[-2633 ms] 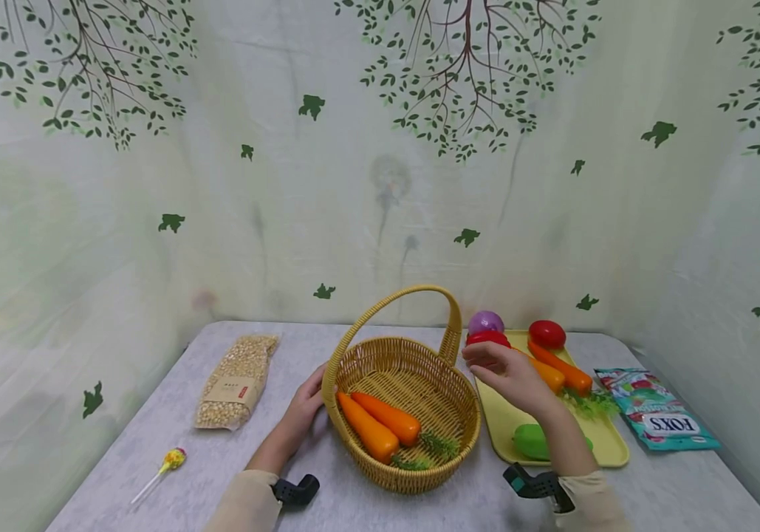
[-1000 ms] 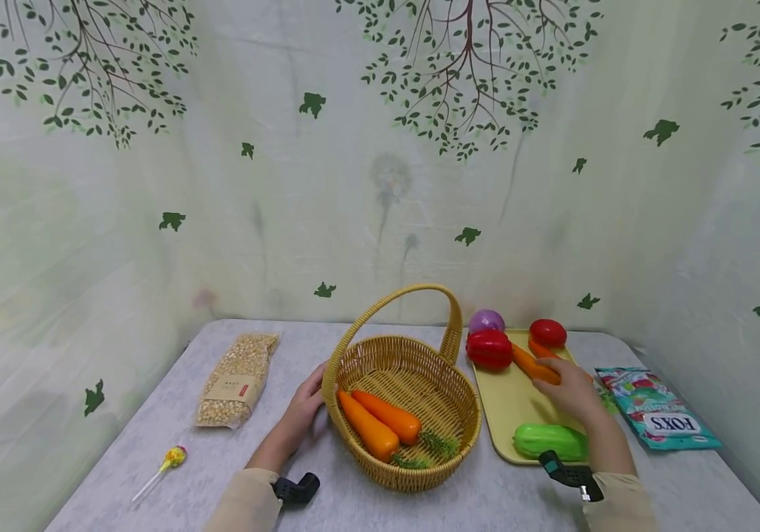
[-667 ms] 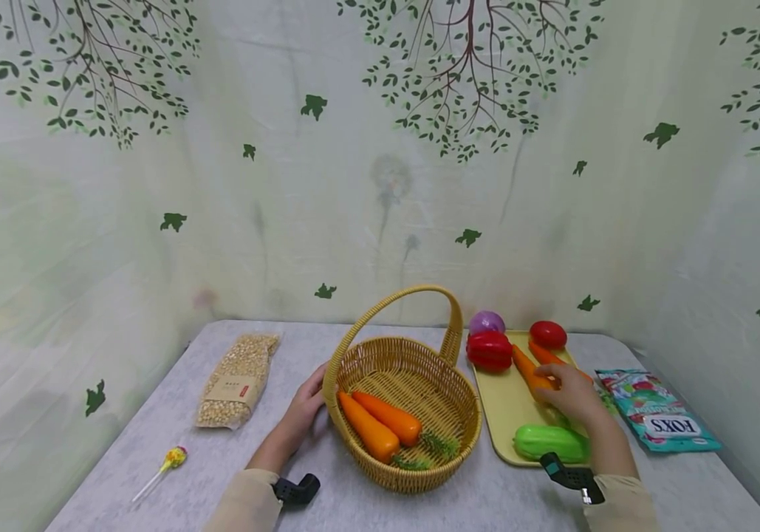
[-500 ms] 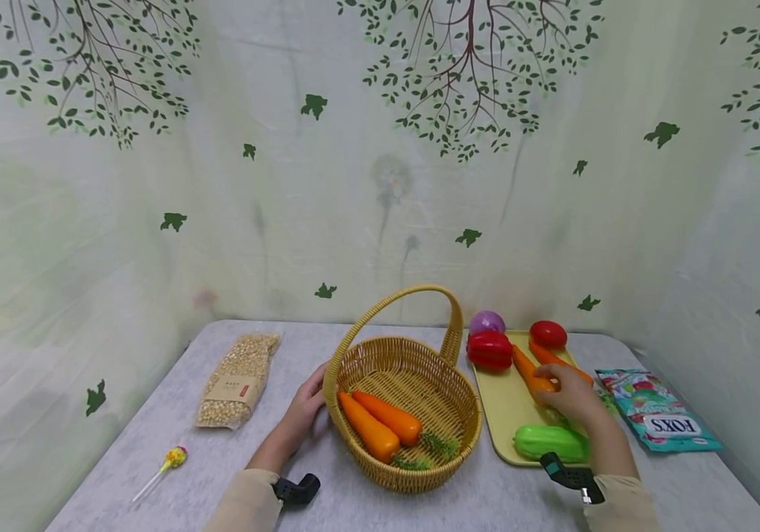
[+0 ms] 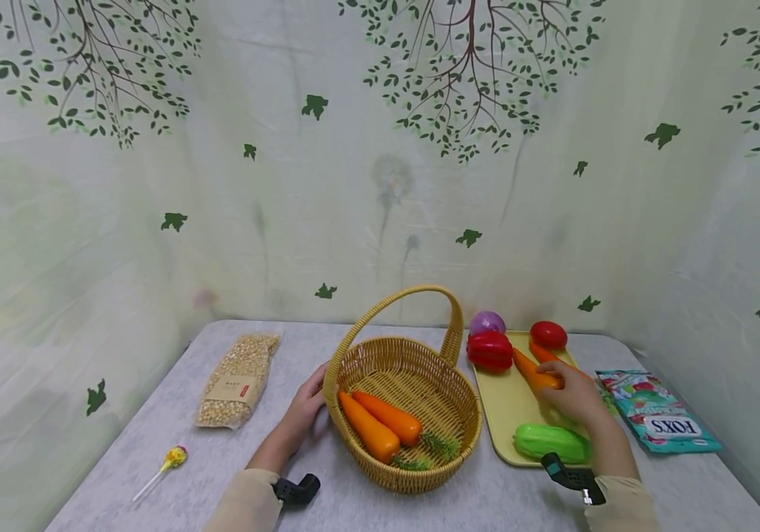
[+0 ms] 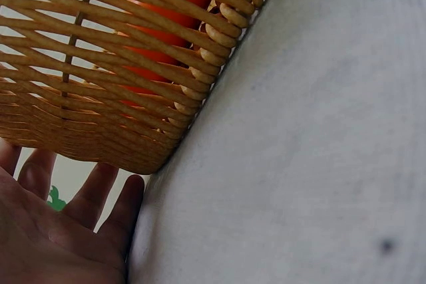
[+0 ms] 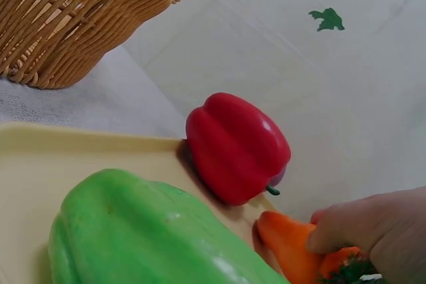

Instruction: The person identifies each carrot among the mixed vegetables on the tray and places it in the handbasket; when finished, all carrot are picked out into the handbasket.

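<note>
My left hand (image 5: 304,405) rests against the left side of a wicker basket (image 5: 413,488), its fingers fairly straight along the wall in the left wrist view. Two orange carrots (image 5: 369,428) with green tops lie inside the basket. On the yellow tray (image 5: 499,414) at the right, my right hand (image 5: 574,395) pinches another carrot (image 5: 531,368) between thumb and fingers. The fingers cover its thick end, and its tip points away from me. Beside it lies one more carrot (image 5: 542,354), partly hidden by the hand.
The tray also bears a red bell pepper (image 5: 490,351), a round red vegetable (image 5: 549,335) and a green vegetable (image 7: 153,231). Behind the pepper sits a purple ball-like item (image 5: 487,322). Around stand a FOX'S candy bag (image 5: 659,411), a bag of kernels (image 5: 236,380) and a lollipop (image 5: 172,459).
My right hand has moved from above the pepper, right and nearer, and taken hold of a carrot. That carrot has turned a little on the tray. The left hand has stayed put.
</note>
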Available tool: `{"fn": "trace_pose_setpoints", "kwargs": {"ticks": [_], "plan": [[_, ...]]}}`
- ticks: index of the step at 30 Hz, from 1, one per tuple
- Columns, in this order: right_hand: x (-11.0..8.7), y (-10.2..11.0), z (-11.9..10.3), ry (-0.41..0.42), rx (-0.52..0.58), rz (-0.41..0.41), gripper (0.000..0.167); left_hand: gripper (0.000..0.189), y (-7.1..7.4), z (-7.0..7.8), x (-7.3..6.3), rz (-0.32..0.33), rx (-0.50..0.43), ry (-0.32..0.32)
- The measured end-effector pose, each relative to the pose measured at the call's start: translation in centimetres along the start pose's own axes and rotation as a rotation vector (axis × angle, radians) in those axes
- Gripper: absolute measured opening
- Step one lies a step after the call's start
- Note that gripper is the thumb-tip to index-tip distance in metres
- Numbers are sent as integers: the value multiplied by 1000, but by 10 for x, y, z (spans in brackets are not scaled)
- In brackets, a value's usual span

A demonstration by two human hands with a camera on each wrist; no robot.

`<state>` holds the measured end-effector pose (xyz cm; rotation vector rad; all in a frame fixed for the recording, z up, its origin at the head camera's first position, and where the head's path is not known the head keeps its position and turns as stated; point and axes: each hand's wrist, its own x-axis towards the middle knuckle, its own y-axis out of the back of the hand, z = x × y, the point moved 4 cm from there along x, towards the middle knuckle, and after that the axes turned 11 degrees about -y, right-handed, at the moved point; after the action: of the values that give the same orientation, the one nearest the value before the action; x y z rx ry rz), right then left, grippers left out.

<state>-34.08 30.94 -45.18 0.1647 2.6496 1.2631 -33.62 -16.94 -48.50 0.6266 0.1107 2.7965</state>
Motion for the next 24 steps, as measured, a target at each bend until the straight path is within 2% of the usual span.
{"fn": "trace_pose_setpoints", "kwargs": {"ticks": [5, 12, 18, 24], "plan": [[-4, 3, -2, -71, 37, -2, 51, 50, 0, -2, -1, 3, 12, 4], [-9, 20, -8, -6, 11, 131, 42, 49, 0, 0, 1, 4, 12, 0], [-12, 28, -12, 27, 15, 190, 40, 50, -1, 3, 0, 2, 4, 1], [-21, 38, -20, 27, 74, 241, 40, 49, -1, 3, 0, 2, 8, -1]]}}
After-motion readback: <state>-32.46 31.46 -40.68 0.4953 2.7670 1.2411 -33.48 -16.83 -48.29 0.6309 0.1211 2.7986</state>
